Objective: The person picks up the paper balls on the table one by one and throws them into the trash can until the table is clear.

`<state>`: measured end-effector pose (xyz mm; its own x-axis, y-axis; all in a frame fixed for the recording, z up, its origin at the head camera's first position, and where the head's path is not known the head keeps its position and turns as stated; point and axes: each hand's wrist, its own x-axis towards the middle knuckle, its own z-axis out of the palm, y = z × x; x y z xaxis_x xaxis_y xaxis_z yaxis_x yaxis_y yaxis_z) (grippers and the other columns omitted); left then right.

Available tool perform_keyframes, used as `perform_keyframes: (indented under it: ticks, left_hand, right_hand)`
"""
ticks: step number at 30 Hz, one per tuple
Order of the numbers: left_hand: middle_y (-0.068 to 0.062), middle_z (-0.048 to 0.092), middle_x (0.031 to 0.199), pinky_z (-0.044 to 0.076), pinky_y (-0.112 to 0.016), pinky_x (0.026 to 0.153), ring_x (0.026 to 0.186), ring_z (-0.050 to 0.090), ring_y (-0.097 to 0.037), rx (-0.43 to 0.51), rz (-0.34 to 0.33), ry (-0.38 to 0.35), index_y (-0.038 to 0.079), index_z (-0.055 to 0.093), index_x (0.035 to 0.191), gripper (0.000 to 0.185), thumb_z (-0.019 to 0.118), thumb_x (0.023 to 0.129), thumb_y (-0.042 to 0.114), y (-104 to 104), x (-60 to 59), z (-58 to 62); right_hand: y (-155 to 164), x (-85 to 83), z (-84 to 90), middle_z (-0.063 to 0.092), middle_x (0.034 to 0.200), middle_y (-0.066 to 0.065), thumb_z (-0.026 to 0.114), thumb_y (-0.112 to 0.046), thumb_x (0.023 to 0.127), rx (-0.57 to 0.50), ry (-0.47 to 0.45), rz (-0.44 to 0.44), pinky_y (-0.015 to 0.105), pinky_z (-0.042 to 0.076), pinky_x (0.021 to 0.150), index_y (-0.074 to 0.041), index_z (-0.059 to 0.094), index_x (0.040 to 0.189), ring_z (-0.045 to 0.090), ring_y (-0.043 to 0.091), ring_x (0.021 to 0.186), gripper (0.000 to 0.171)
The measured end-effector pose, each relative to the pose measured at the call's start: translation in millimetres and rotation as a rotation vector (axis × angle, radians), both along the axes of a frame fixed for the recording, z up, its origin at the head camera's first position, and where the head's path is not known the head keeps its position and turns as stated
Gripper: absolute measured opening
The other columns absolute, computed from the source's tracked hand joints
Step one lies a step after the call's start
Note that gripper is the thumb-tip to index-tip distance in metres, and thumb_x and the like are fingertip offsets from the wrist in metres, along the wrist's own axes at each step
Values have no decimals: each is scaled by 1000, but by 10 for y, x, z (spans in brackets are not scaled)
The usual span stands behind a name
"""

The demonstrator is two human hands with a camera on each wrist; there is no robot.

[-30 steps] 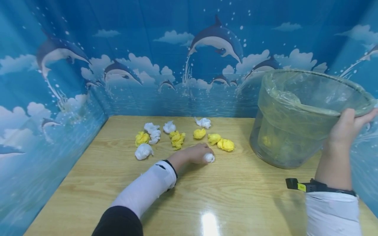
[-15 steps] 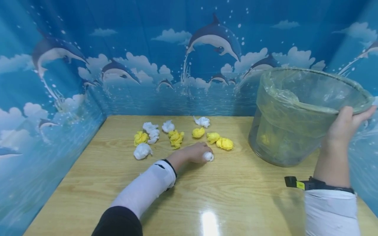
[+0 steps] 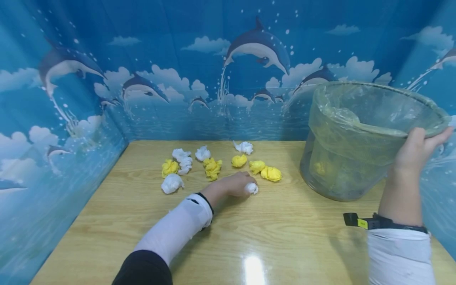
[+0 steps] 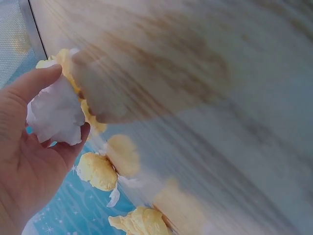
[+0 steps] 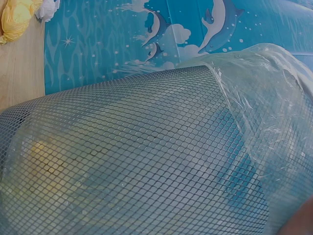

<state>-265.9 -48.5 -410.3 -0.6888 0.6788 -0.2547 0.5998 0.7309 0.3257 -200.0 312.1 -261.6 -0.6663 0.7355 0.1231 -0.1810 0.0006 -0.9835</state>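
Fingers of the left hand (image 3: 235, 184) curl around a white paper ball (image 3: 251, 188) low over the table (image 3: 285, 237), just beside the scattered yellow balls (image 3: 270, 173). Her right hand (image 3: 415, 150) grips the rim of the mesh bin (image 3: 356, 134), thumb over the edge, tilting its lined mouth toward the balls, probably to receive them easily.

White paper ball (image 3: 251, 188) (gripped) lifted slightly off table (image 3: 270, 237)
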Motion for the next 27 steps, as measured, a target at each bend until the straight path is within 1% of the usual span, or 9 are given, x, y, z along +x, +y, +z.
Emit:
perform_keyframes:
  ticks: [4, 8, 10, 13, 15, 18, 20, 23, 27]
  left_hand:
    - [-10, 49, 139, 41, -39, 106, 127, 48, -24, 11, 32, -17, 19, 56, 133, 39, 60, 94, 18, 6, -15, 13]
    - [-10, 45, 143, 40, -40, 107, 130, 46, -25, 26, 65, -31, 20, 54, 136, 40, 59, 97, 24, 17, -36, 56]
    - [-12, 42, 147, 38, -42, 110, 135, 42, -27, 42, 74, -26, 20, 54, 136, 40, 59, 97, 24, 21, -52, 91]
    - [-13, 38, 152, 32, -46, 115, 143, 32, -31, 81, 91, -28, 19, 54, 137, 40, 59, 97, 23, 21, -72, 158]
    - [-13, 39, 151, 31, -47, 114, 143, 32, -32, 113, 92, -19, 17, 55, 136, 40, 60, 97, 21, 20, -94, 198]
    - [-13, 48, 142, 36, -46, 111, 135, 41, -31, 149, 84, 6, 14, 55, 136, 40, 60, 96, 18, 27, -121, 263]
    - [-13, 50, 138, 39, -45, 108, 130, 45, -30, 160, 80, 32, 13, 55, 136, 41, 61, 96, 18, 37, -141, 299]
    - [-13, 49, 140, 39, -44, 109, 131, 45, -30, 165, 95, 66, 13, 53, 137, 42, 61, 96, 20, 58, -165, 354]
    - [-13, 45, 144, 38, -44, 110, 135, 41, -29, 177, 144, 95, 16, 52, 138, 44, 61, 96, 25, 95, -188, 421]
  right_hand:
    - [-10, 7, 8, -18, 158, -18, 27, -23, 100, -5, -8, 3, 11, -9, 110, -31, -17, 153, -16, -7, 140, 70]
    - [-26, 24, 18, -18, 158, -18, 27, -23, 100, -9, -10, 6, 11, -10, 110, -31, -18, 153, -15, -7, 140, 70]
    - [-34, 36, 23, -18, 158, -18, 27, -24, 101, -9, -12, 9, 12, -11, 111, -30, -18, 153, -15, -7, 140, 70]
    - [-47, 54, 28, -18, 158, -18, 27, -25, 101, -9, -19, 14, 13, -12, 111, -31, -19, 153, -15, -7, 140, 70]
    - [-56, 62, 32, -18, 158, -18, 27, -25, 101, -10, -21, 16, 13, -12, 111, -31, -19, 153, -15, -8, 140, 70]
    - [-63, 69, 35, -18, 158, -19, 27, -25, 101, -13, -21, 14, 13, -12, 111, -31, -19, 153, -15, -8, 140, 70]
    - [-62, 68, 34, -18, 158, -19, 27, -25, 101, -14, -19, 14, 13, -11, 111, -31, -19, 153, -15, -7, 140, 70]
    - [-53, 61, 32, -18, 158, -19, 27, -25, 101, -14, -29, 13, 14, -11, 111, -31, -19, 153, -15, -7, 140, 70]
    - [-34, 47, 27, -18, 158, -19, 27, -26, 101, -15, -41, 14, 14, -12, 111, -32, -20, 152, -16, -7, 140, 70]
